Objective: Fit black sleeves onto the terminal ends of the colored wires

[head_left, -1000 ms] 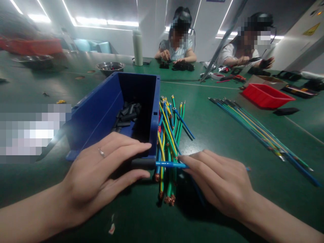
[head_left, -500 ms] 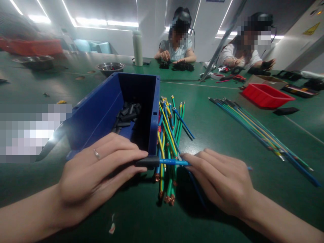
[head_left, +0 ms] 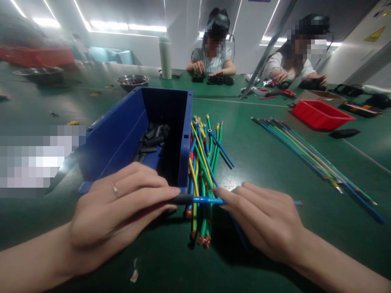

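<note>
Green surface (head_left: 259,154) — left hand (head_left: 113,211) pinches black tube (head_left: 185,199), right hand (head_left: 269,213) grips blue wire (head_left: 205,200) — likely sleeving, next calling for steady alignment.

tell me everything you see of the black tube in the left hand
The black tube is slim and matte, plastic or rubber by its look. It lies nearly level by the blue bin, pinched in the left hand, which hides its left end. The blue cable seems to enter its right end.
</note>
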`<state>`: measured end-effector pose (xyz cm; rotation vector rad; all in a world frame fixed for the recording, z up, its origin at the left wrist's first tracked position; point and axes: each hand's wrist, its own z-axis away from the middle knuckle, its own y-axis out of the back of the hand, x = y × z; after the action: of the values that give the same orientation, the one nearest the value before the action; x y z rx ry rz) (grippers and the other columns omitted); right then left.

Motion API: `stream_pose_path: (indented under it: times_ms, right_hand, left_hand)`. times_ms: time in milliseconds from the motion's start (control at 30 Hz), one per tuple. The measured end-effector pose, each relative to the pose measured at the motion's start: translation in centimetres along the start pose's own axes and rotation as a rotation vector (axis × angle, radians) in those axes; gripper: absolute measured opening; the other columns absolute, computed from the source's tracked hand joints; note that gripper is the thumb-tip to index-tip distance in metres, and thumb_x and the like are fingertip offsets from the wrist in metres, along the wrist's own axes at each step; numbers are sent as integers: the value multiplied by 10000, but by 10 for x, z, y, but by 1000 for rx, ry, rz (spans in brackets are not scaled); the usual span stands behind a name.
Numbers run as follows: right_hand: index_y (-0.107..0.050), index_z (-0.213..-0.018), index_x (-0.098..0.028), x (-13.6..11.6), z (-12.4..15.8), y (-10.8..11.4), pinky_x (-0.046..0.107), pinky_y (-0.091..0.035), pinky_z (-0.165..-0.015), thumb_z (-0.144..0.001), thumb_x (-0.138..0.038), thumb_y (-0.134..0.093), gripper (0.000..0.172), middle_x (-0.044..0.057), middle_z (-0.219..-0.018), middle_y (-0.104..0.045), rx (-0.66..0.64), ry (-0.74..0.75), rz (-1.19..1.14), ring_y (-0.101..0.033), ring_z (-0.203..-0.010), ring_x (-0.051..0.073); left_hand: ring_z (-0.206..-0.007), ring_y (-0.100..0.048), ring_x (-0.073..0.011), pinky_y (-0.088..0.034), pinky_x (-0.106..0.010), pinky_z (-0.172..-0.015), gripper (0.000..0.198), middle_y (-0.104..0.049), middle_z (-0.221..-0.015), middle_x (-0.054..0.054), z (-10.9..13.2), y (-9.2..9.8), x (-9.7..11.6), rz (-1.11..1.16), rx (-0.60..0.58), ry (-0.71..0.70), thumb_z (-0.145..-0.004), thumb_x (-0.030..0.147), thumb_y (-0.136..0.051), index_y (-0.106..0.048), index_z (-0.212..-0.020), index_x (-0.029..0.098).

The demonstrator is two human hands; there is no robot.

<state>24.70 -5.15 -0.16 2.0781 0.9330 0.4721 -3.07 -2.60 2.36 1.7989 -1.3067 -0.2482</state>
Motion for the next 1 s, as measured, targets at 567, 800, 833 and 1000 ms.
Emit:
stream_pose_path:
  times_ms: [567, 800, 833, 1000]
  right_hand:
    - [-620, -1162, -74, -3, -2, 8, 296, -345, -496, -945, -99, -542, 232, 7, -679, -609, -23, 59, 34, -462, -564, 127]
    - [-587, -1259, -58, -2, 2, 10, 304, -341, -527, -913, -64, -559, 348, 22, -739, -620, -10, 64, 45, -463, -608, 137]
    - [-594, -1244, -60, -2, 2, 10, 302, -341, -525, -917, -71, -560, 329, 14, -718, -606, -2, 63, 44, -462, -600, 136]
    - [-597, -1229, -71, -3, 0, 9, 309, -328, -517, -939, -88, -536, 297, 3, -682, -588, 9, 56, 58, -460, -580, 135]
  left_hand:
    - [-931, -624, -141, -513, -242, -814, 149, -677, -1007, -13, 3, -1, -4, 14, -37, 20, -983, 292, -621, -679, -1107, 232]
    - [-933, -625, -164, -514, -262, -792, 157, -672, -1018, -37, 2, 0, -4, 9, -56, 21, -972, 299, -631, -669, -1096, 210]
    - [-928, -629, -158, -520, -255, -790, 145, -679, -1010, -27, 2, 1, -4, 9, -62, 19, -973, 291, -630, -679, -1093, 225]
    - [-926, -643, -154, -539, -243, -791, 156, -701, -1006, -16, 0, 4, -5, 24, -81, 18, -979, 240, -604, -695, -1106, 245]
